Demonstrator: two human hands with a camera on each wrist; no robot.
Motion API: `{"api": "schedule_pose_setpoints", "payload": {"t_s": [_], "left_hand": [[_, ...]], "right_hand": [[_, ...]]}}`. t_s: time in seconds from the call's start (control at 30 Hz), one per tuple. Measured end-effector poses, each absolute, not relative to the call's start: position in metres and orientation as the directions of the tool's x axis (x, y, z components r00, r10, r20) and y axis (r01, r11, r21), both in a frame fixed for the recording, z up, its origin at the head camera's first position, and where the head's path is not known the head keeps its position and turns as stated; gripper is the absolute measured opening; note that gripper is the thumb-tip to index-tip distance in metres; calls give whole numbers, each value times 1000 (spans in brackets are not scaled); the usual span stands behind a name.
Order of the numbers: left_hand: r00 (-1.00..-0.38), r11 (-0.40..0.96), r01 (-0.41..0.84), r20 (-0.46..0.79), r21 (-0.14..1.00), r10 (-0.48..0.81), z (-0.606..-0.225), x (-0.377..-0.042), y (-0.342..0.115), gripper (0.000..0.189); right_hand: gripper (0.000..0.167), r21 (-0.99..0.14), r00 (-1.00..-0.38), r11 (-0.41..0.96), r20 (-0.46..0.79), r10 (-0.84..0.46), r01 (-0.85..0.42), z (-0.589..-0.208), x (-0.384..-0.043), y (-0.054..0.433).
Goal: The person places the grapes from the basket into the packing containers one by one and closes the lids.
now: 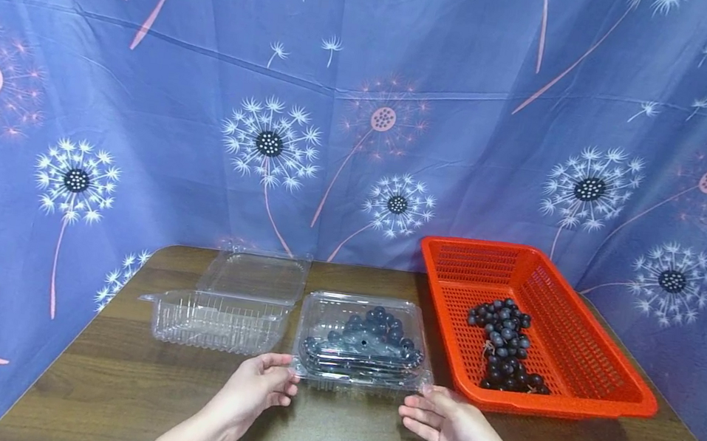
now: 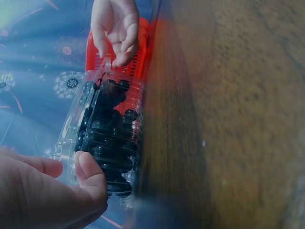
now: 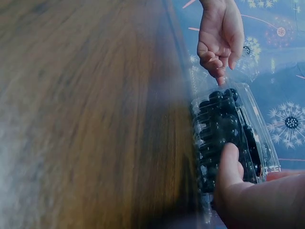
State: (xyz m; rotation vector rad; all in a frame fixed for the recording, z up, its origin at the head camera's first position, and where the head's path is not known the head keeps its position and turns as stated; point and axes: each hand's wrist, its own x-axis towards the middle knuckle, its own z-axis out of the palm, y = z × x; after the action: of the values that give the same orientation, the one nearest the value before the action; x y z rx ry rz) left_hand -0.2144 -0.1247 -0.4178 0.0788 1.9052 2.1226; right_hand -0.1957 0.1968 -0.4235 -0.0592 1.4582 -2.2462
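A clear plastic clamshell box [image 1: 364,341] of dark grapes [image 1: 383,325] stands in the middle of the table, its lid folded down over the fruit. At its front left corner, my left hand [image 1: 258,387] pinches the rim between thumb and fingers. My right hand [image 1: 450,423] pinches the front right corner the same way, its lower fingers loosely bent. In the left wrist view the grapes [image 2: 112,138] show dark through the box's ribbed wall. The right wrist view has my right thumb [image 3: 228,162] along the near end of the box.
To the left sits a second clear clamshell box [image 1: 219,322], lid raised, with no fruit in it. A red slotted basket [image 1: 603,358] stands close on the right, holding a bunch of dark grapes [image 1: 505,345]. Behind the wooden table [image 1: 104,381] hangs a blue dandelion-print cloth [image 1: 469,154].
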Motion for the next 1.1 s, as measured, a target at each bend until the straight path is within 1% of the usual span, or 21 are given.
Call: {"api": "schedule_pose_setpoints", "payload": {"t_s": [0.13,0.23,0.3,0.33,0.4,0.43,0.5,0.53,0.6,0.7,0.8,0.87,1.0,1.1], "left_hand": [[-954,-99,-184,-153,978,257,-419,-216,-124,42],[-953,-100,-193,-162,976,256,-420,-216,-124,41],[-953,-102,-203,-172,974,249,-420,-217,-123,40],[-953,-101,-207,-178,973,247,-420,-217,-123,39],[-952,-99,-212,-183,972,246,-419,-217,-122,38],[-952,-98,-214,-185,972,246,-419,-217,-122,38],[-951,-97,-216,-187,972,248,-419,-217,-122,38],[-950,-98,-218,-188,971,250,-419,-217,-122,38],[-948,-104,-224,-192,969,253,-419,-217,-122,37],[-946,-116,-232,-196,966,258,-420,-218,-122,37],[-942,-135,-245,-203,960,266,-420,-218,-122,36],[-940,-150,-254,-207,955,272,-420,-218,-123,34],[-934,-173,-270,-214,947,287,-420,-219,-123,32],[-931,-180,-277,-217,944,295,-420,-220,-123,32]], "right_hand": [[11,-920,-855,-217,-188,-484,325,-422,-192,197],[15,-964,-852,-106,-160,-499,243,-417,-187,192],[20,-990,-863,-25,-107,-493,137,-412,-185,187],[22,-998,-870,17,-63,-489,63,-409,-184,184],[22,-987,-880,110,48,-473,-113,-403,-182,179],[21,-964,-881,164,114,-460,-210,-401,-182,176],[19,-886,-866,260,246,-436,-383,-397,-182,171],[20,-839,-854,306,304,-423,-450,-396,-182,169],[26,-741,-824,385,405,-397,-550,-393,-183,164],[33,-591,-750,462,533,-392,-662,-389,-186,158],[35,-433,-671,536,621,-405,-724,-387,-189,153],[35,-330,-629,586,649,-428,-740,-385,-192,151],[31,-129,-553,651,662,-505,-748,-383,-199,146],[30,29,-466,643,664,-585,-765,-384,-205,143]]}}
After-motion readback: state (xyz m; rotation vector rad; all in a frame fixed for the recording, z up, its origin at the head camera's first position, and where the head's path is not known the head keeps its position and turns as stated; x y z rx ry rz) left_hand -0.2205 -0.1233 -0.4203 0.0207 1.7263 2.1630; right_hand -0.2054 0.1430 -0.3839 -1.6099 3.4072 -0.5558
